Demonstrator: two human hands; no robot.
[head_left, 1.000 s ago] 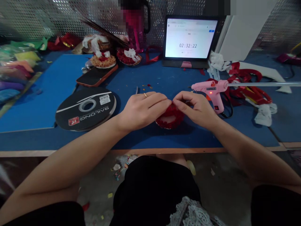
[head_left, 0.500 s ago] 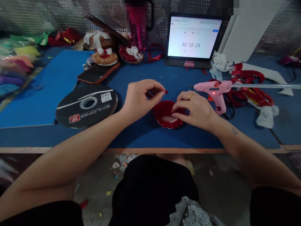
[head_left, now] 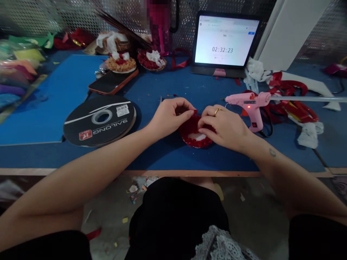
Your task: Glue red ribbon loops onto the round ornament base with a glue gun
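- My left hand curled its fingers together on the far left rim of a small round red ornament, pinching its bumpy, beaded edge.
- My right hand, wearing a gold ring, pressed closed fingertips onto the ornament's right side.
- The ornament lay on the blue felt table, near its front edge, its pale centre showing.
- Right of it stood a pink plastic glue gun.
- Left lay a flat black spool labelled "SAILONG".
- Far behind, a tablet read "02:32:23".
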